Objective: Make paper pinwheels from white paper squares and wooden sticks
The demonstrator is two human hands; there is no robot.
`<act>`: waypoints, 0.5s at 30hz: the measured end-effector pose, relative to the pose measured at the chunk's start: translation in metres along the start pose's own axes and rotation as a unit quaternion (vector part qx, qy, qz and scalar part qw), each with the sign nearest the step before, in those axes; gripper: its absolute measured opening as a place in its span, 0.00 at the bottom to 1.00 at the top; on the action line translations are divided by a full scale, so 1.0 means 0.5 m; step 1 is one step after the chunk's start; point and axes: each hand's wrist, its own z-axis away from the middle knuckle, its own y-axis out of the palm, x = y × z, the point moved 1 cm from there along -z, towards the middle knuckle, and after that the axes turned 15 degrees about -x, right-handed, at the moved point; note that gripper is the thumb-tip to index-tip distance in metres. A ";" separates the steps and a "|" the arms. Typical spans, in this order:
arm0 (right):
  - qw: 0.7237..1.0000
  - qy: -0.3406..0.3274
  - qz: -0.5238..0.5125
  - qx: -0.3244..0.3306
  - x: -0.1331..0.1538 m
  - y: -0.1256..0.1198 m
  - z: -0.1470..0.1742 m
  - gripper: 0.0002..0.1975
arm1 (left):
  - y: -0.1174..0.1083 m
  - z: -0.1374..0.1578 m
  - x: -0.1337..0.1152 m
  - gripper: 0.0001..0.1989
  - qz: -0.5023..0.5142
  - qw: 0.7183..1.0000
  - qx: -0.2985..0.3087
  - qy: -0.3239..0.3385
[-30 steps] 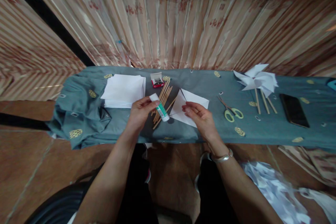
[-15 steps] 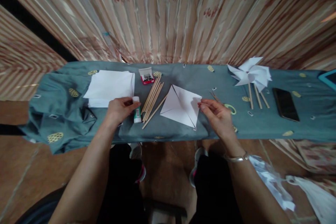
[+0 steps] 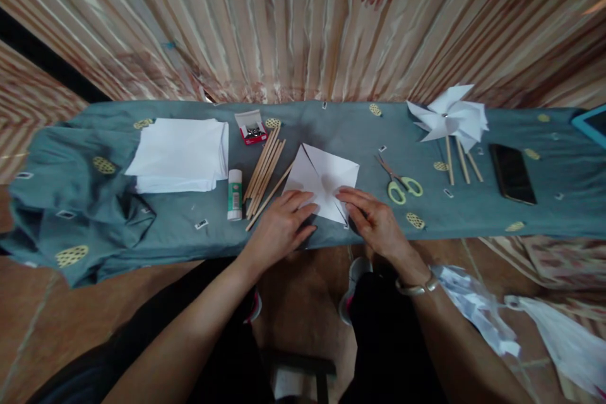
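A square of white paper (image 3: 324, 164) lies on the cloth in front of me, with dark slits running in from two of its corners. My left hand (image 3: 283, 224) is open at its lower left side, fingertips resting on the sheet and the thumb apart. From the right, my right hand (image 3: 372, 214) reaches over the lower right part; its stretched fingers touch the paper, and the thumb is held apart beneath them. Left of the square, several wooden sticks (image 3: 265, 170) lie in a bundle. A glue stick (image 3: 235, 196) stands beside them.
A stack of white paper (image 3: 180, 151) lies at the left, near an open red box of small metal pieces (image 3: 252, 130). Green-handled scissors (image 3: 400, 183), paper pinwheels (image 3: 447, 115) on sticks and a black phone (image 3: 512, 173) are to the right. A blue-edged object (image 3: 591, 126) sits at the far right.
My left hand has let go of the glue stick and moved right onto the paper. My right hand has shifted left from the paper's right corner, uncovering the scissors.
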 end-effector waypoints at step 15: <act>0.992 0.068 -0.092 0.051 -0.037 -0.011 -0.022 0.15 | 0.052 -0.019 -0.004 0.10 -0.041 0.999 0.010 0.010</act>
